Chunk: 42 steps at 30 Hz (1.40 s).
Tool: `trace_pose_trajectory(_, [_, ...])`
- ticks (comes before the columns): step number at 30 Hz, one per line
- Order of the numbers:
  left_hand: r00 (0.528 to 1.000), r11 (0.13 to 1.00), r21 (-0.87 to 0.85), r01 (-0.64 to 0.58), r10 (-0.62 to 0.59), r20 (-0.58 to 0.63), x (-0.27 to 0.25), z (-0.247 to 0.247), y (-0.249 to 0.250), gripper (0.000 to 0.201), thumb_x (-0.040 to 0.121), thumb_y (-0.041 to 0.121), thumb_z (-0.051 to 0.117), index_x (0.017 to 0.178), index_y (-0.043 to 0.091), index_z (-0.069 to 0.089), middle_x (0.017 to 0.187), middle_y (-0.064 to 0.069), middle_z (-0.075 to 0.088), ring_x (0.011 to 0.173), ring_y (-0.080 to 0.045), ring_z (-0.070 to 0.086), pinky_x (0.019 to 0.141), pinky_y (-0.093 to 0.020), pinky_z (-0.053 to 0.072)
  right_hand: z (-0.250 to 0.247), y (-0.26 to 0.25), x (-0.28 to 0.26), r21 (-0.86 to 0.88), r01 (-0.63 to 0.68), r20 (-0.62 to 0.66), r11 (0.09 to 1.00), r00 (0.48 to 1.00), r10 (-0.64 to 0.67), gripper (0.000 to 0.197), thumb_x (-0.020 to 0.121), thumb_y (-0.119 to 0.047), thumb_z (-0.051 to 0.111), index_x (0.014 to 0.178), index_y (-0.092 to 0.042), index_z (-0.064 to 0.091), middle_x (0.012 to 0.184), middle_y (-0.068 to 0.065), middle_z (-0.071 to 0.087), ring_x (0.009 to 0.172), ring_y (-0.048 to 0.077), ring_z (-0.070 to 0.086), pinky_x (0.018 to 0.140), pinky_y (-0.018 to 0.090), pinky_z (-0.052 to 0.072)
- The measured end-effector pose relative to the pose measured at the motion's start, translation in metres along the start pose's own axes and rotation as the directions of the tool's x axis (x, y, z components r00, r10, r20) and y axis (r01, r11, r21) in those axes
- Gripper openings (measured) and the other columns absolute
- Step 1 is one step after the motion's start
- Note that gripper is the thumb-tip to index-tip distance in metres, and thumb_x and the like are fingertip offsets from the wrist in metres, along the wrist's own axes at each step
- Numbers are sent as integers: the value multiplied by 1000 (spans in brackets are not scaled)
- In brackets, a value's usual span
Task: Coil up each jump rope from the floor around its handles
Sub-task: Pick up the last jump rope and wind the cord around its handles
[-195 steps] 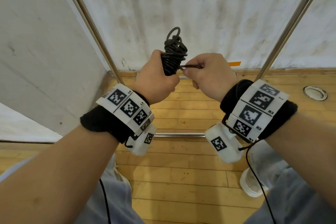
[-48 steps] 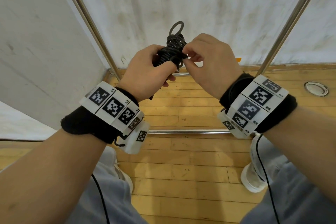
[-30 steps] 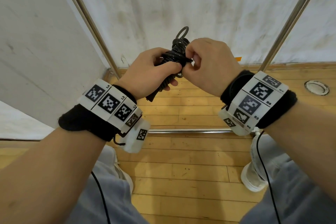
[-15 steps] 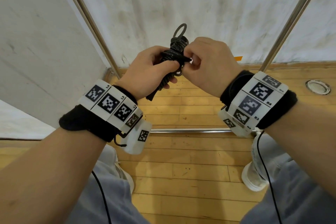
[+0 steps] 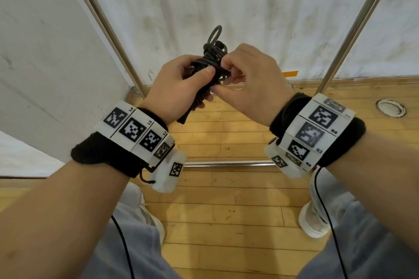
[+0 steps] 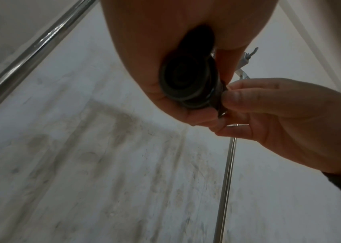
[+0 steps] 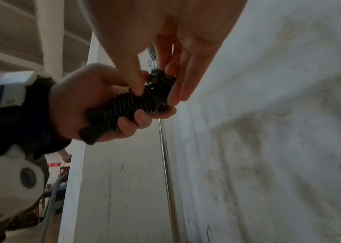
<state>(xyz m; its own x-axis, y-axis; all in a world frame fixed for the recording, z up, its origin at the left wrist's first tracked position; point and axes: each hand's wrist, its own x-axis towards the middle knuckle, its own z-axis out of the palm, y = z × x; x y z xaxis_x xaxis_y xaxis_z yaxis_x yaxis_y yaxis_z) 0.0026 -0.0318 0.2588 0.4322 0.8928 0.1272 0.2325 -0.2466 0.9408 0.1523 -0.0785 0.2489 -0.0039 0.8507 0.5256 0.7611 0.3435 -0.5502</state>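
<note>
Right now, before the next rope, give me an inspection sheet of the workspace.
Surface: light wooden plank floor; no loose rope seen on it.
Job's things: black jump rope, cord coiled round its handles, held up clear of the floor; a small loop sticks out at the top.
Clutter: round metal floor fitting, far right.
Grippers: left hand grips the coiled bundle; right hand pinches the cord at the upper coils.
Cables: thin black wires hang from both wristbands along the legs.
Surroundings: stained white wall, slanting metal poles, white shoes.
</note>
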Motion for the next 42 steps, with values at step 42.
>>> trace_pose_trajectory(42, [994, 990, -88, 108, -107, 13, -5, 14, -6, 21, 100, 22, 43, 108, 5, 51, 79, -11, 61, 59, -24, 59, 55, -36, 46, 2, -4, 1, -254, 55, 58, 965, 997, -42, 15, 81, -18, 58, 76, -5, 63, 75, 3, 47, 63, 18, 45, 60, 27, 32])
